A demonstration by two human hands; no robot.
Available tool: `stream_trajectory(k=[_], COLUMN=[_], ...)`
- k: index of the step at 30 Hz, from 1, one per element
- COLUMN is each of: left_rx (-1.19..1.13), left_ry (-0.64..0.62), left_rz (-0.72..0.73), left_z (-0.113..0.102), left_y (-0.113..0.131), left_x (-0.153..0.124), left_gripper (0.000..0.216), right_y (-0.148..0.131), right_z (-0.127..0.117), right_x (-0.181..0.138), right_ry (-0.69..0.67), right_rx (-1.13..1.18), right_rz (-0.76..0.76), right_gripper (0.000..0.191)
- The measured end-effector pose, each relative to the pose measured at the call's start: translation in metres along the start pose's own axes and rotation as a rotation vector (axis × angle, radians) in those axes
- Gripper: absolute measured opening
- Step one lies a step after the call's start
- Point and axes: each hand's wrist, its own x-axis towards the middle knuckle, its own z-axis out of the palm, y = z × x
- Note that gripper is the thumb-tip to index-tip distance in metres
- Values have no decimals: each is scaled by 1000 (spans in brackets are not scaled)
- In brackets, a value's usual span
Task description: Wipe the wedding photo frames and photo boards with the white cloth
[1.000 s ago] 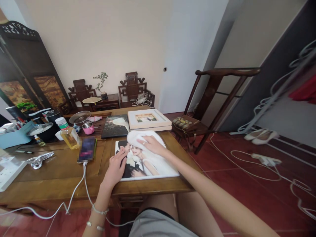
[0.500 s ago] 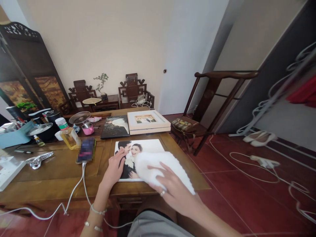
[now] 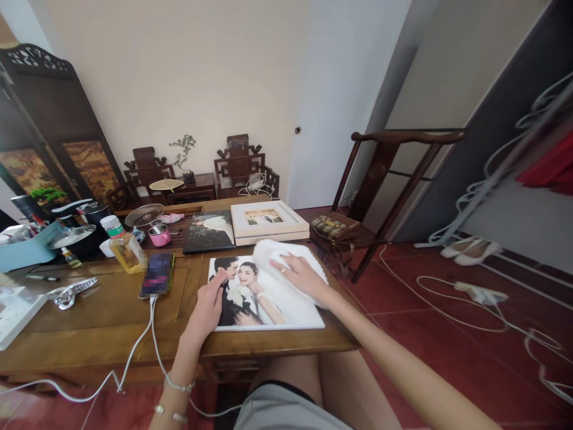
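Note:
A white-edged photo panel [image 3: 273, 316] with a printed picture of a couple lies flat near the table's front edge. My left hand [image 3: 209, 301] rests on its left side, fingers stretched out over the print. Over the panel's upper right part, my right hand [image 3: 299, 273] presses on a fluffy white cloth [image 3: 268, 254] and holds it, the fingers partly sunk in the pile. The cloth hides that corner of the panel and hangs past its right side.
Behind the panel lie a dark photo panel [image 3: 208, 233] and white framed pictures [image 3: 271, 236]. To the left are a phone [image 3: 156, 276] with white cables, an oil bottle [image 3: 123, 245], a pink cup [image 3: 160, 235] and a metal clip [image 3: 71, 292]. A wooden chair [image 3: 373, 173] holds a bag.
My right hand has moved the white cloth away from me, up to the panel's far right part, uncovering the lower right of the print. My left hand has stayed in place.

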Motion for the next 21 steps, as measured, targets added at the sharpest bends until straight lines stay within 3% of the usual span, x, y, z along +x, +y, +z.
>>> stream_trajectory(k=[4,9,15,18,21], left_rx=[-29,-222,-950,-1125,-1159], left_ry=[26,158,302,352,383], left_rz=[-39,-163,-402,-469,-455], left_z=[2,1,-22,-36,-50], left_y=[-1,-6,9,21,37], left_x=[-1,2,8,4,-3], left_gripper=[40,41,54,55,49], right_y=[4,-21,-56,-77,-94], right_z=[-3,5,21,38,55], right_x=[-34,-65,-55,-52,-56], right_ry=[36,-22,-88,-103,-61], right_rx=[-119,-248,-235,-193,-239], right_rz=[-22,-149,-140,-252,-407], right_gripper=[34,23,26,29,30])
